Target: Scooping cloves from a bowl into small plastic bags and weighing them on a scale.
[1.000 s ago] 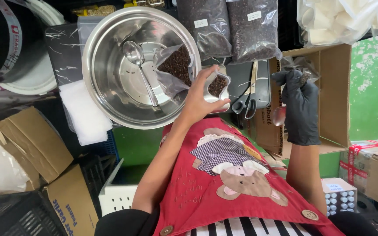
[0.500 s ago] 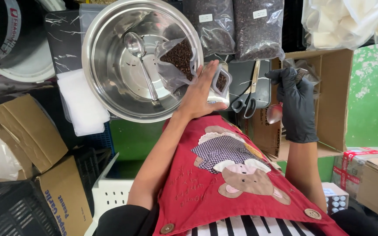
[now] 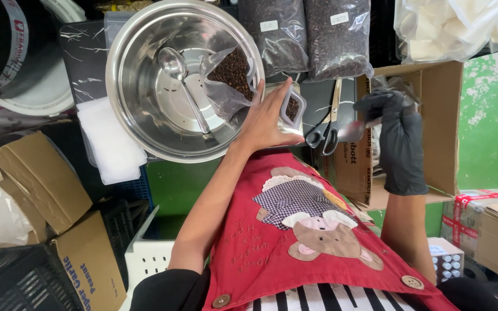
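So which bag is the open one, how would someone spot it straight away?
Find the big steel mixing bowl at upper left. Inside it, right of the metal spoon, the small clear bag of dark grains leans on the rim, just above the bare left hand. Unlike the two larger dark labelled bags behind the bowl, it sits inside it with its mouth open.

Left hand [image 3: 266,118]: bare, forearm extended, fingers curled in a grip. Right hand [image 3: 396,135]: black-gloved, raised, fingers bent closed.
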